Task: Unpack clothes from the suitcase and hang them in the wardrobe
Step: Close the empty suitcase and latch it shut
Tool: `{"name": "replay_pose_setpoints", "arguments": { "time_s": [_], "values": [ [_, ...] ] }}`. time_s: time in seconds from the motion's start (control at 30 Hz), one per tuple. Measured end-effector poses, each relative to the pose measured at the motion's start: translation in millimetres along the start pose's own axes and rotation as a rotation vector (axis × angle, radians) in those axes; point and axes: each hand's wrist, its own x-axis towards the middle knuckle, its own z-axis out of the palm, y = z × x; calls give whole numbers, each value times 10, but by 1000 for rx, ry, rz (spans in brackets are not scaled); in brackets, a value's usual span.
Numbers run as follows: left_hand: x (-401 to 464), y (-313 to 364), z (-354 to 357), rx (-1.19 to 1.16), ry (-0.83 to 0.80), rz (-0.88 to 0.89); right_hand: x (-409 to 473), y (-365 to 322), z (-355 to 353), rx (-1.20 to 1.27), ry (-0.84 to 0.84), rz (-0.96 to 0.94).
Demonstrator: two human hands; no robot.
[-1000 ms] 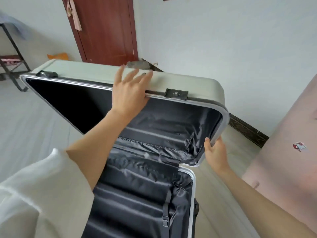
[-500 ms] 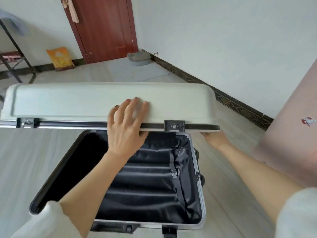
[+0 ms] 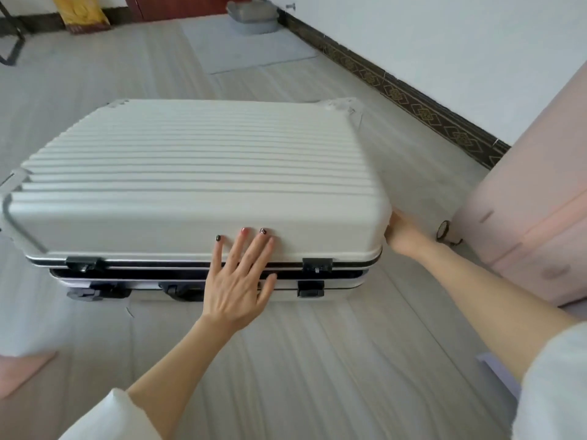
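pale grey floor runs up to a white wall with a dark patterned skirting board along the upper right, and an orange bag leans at the upper left. in the middle of the frame the suitcase lies flat on the floor — a white ribbed hard shell, its lid down but with a dark gap showing along the front seam, the black latches not lined up or fastened. the left hand lies flat over that front edge, fingers straight and spread, holding nothing. the right hand, at the case's right corner, is partly hidden behind the shell; i cannot tell how its fingers are set. a pink piece of furniture stands at the far right.

as i judge it, the risk is a pinch — fingertips near the seam could get caught if the lid drops the last bit. no clothes and no wardrobe are in sight here.
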Motion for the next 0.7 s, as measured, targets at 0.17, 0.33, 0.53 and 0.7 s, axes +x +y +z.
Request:
{"name": "replay_pose_setpoints", "arguments": {
  "time_s": [0.17, 0.33, 0.53, 0.7],
  "values": [
    [-256, 152, 258, 9, -22, -46, -257, 38, 337, 86, 68, 6],
    [-221, 288, 192, -37, 155, -53, -678, -215, 566, 186, 646, -54],
    [194, 181, 95, -58, 226, -152, -1007, -447, 759, -10, 601, -536],
    [202, 83, 193, 10, 249, -140, -965, -602, 1041, -385, 439, -551]
  ]
}}
